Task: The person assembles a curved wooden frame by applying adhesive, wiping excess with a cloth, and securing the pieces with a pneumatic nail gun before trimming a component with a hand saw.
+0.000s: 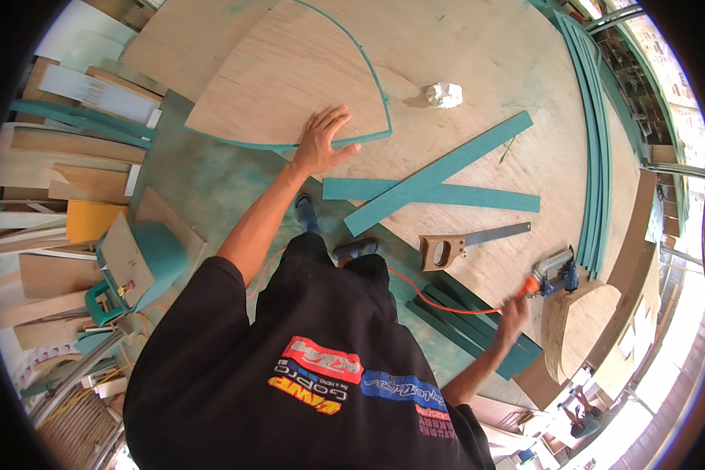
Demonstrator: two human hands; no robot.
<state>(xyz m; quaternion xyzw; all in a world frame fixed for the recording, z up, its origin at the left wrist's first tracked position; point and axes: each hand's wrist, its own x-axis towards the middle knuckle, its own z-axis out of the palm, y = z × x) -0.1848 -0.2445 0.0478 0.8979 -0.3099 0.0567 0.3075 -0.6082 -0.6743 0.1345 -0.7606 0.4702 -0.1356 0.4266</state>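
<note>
A left hand [321,142] presses flat, fingers spread, on a curved plywood panel [290,78]; right hand [514,315] grips an orange hose [439,301] below the handsaw [466,244], teal strips [435,176] between them.

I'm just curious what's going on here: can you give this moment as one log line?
left hand: flat on curved plywood panel | right hand: on orange air hose, by nail gun | handsaw: lying on floor
</note>
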